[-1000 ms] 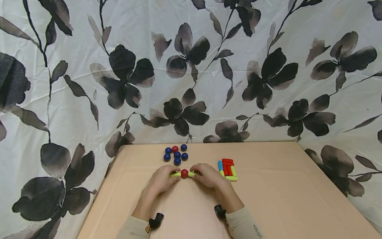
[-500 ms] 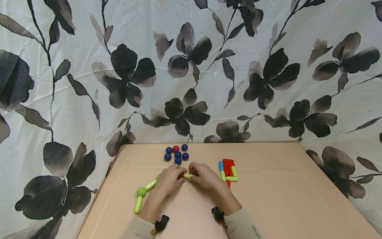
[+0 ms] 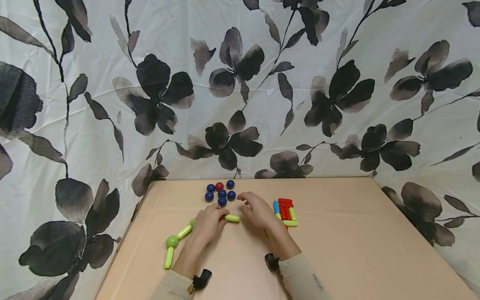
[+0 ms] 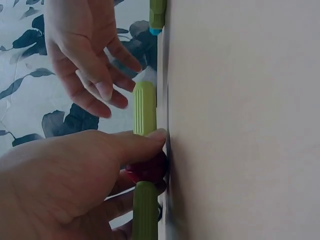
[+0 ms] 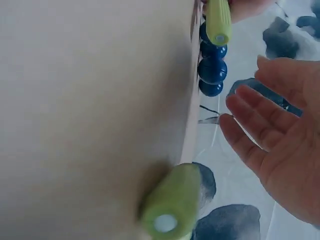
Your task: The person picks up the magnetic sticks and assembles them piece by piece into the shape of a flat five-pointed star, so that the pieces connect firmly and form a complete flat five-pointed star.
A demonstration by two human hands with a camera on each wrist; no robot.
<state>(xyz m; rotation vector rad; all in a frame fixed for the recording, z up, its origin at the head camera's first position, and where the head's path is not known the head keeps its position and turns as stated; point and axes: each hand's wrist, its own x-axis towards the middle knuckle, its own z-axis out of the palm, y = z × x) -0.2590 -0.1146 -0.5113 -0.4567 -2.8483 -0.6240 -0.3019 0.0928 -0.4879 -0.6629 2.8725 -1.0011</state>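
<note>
My left hand (image 3: 207,223) pinches a red ball (image 4: 150,169), thumb laid across its top side. Ribbed yellow-green building rods sit at two sides of that ball: one rod (image 4: 145,110) points toward my right hand, the other rod (image 4: 145,212) runs back beneath the left hand. The chain goes on leftward on the table, with a green ball (image 3: 172,241) and an end rod (image 3: 169,258); its middle is hidden under the hand. My right hand (image 3: 259,210) holds nothing, fingers loosely bent, beyond the free tip of the rod.
Several blue balls (image 3: 222,193) and one red ball (image 3: 219,186) lie at the table's back. Right of my right hand is a group of red rods (image 3: 286,208), green rods and a blue rod (image 3: 276,207). A flowered cloth (image 3: 240,104) hangs behind the table (image 3: 356,233).
My right hand has let go of the green rod and moved slightly up and away. The left part of the chain, hidden one second ago, now shows left of my left arm.
</note>
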